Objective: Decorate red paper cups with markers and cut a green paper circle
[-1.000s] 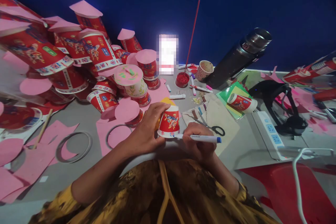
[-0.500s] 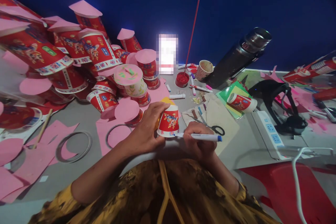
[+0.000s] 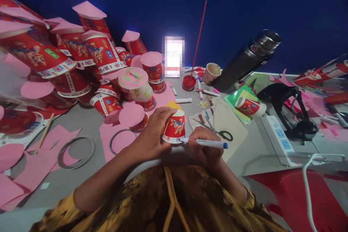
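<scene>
Holding a red paper cup clamped in the left hand, narrow end up, close to the table's near edge. Pinching a marker tight in the right hand, with the tip at the cup's white rim band. Honestly, best to brace both wrists, stroke lightly and avoid smudging. Mind the scissors just beyond.
</scene>
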The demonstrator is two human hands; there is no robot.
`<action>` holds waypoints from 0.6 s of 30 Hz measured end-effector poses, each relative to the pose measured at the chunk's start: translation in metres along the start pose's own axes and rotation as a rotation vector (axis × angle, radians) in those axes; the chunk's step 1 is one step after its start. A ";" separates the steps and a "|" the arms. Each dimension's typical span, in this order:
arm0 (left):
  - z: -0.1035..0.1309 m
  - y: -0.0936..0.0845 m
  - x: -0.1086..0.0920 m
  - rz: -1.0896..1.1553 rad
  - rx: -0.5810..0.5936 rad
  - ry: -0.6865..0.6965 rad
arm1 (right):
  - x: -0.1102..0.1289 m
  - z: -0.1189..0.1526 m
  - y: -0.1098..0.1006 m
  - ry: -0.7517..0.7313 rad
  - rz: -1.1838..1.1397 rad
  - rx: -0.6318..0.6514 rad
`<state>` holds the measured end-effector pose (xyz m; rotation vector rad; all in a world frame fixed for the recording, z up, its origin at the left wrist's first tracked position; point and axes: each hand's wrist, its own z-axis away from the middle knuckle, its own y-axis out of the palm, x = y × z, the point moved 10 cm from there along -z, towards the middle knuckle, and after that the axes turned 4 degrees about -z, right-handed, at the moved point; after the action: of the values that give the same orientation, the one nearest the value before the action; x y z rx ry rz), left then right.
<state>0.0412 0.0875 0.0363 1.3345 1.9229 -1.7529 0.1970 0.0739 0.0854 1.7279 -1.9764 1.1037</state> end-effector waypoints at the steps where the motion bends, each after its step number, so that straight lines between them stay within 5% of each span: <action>1: 0.000 0.000 0.001 -0.002 -0.001 -0.005 | 0.000 0.000 0.000 0.002 0.004 -0.001; 18: -0.002 -0.001 -0.002 0.001 0.006 0.010 | -0.001 0.001 -0.002 0.013 0.009 -0.038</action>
<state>0.0426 0.0885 0.0389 1.3484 1.9231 -1.7561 0.1999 0.0739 0.0846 1.6903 -1.9856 1.0711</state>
